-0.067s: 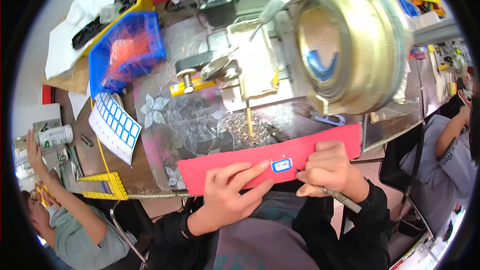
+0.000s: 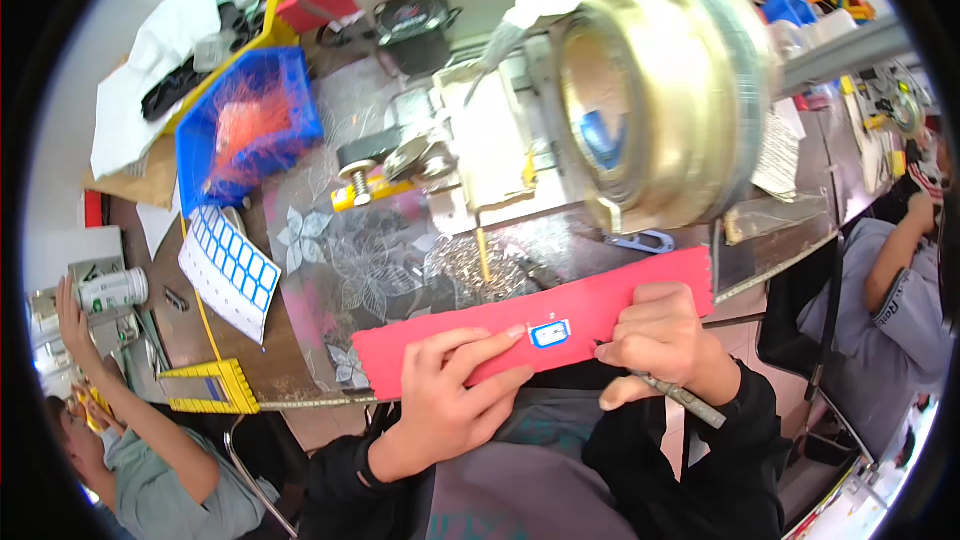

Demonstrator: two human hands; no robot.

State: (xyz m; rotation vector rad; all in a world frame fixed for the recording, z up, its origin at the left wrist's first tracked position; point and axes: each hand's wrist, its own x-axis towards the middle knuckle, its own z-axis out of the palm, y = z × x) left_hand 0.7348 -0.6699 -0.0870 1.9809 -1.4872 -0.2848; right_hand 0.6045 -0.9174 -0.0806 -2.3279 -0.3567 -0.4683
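A long red strip (image 2: 470, 348) with zigzag-cut ends lies along the table's front edge, partly over it. Near its middle sits a small white label with a blue border (image 2: 550, 334). My left hand (image 2: 445, 395) rests on the strip left of the label, fingers stretched out and apart, fingertips close to the label; its thumb is hidden. My right hand (image 2: 655, 340) is closed around a slim grey pen (image 2: 685, 402), its dark tip just right of the label. The right knuckles lie against the strip.
Behind the strip stands a machine with a big brass-coloured wheel (image 2: 690, 90). Small metal pieces (image 2: 480, 265) lie heaped before it, near a blue tool (image 2: 640, 241). Leftward are a label sheet (image 2: 232, 270), a blue bin (image 2: 310, 90) and a yellow frame (image 2: 235, 387). People sit at both sides.
The whole view has shifted slightly, so the machine and table things appear farther left. My right thumb stands a little farther from the fingers. Both hands keep their places on the strip.
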